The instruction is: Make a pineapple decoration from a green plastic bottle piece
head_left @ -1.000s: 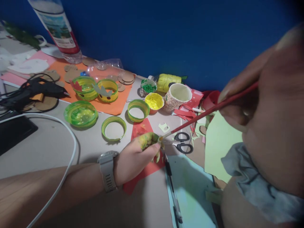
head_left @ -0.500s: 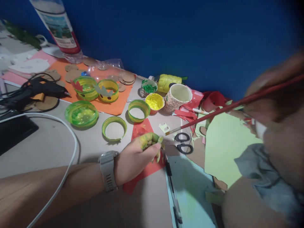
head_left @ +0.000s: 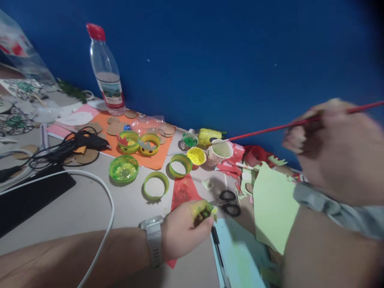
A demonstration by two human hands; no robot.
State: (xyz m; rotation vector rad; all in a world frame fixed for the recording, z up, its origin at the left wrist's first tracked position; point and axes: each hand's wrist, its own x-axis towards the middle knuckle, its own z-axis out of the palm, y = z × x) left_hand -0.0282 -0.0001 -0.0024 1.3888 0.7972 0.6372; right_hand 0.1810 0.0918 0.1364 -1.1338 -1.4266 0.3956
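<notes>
My right hand [head_left: 327,148] grips a red-handled paintbrush [head_left: 264,131] held out toward the left. Its bristle end hovers around the yellow paint cup [head_left: 196,157] and the patterned paper cup [head_left: 220,153]; whether it touches either I cannot tell. Paint-smeared in yellow and green, my left hand [head_left: 192,224] pinches a small pale-green paper piece [head_left: 214,211] between thumb and finger, over a red paper strip [head_left: 183,190]. Beside it lie black-handled scissors [head_left: 229,203] and a pen [head_left: 220,256]. A cup of green paint [head_left: 189,140] stands behind the yellow one.
Green-and-yellow rings [head_left: 156,186] and a green plastic dish [head_left: 124,170] sit left of centre. Farther left are a glue gun [head_left: 90,140], a white cable [head_left: 105,192] and a water bottle [head_left: 108,84]. Light green paper [head_left: 273,208] lies right, before a blue wall [head_left: 216,60].
My right hand has swung the brush tip away from my left hand, back toward the paint cups. The view has tilted up, showing the bottle's red cap. The left hand keeps its pinch.
</notes>
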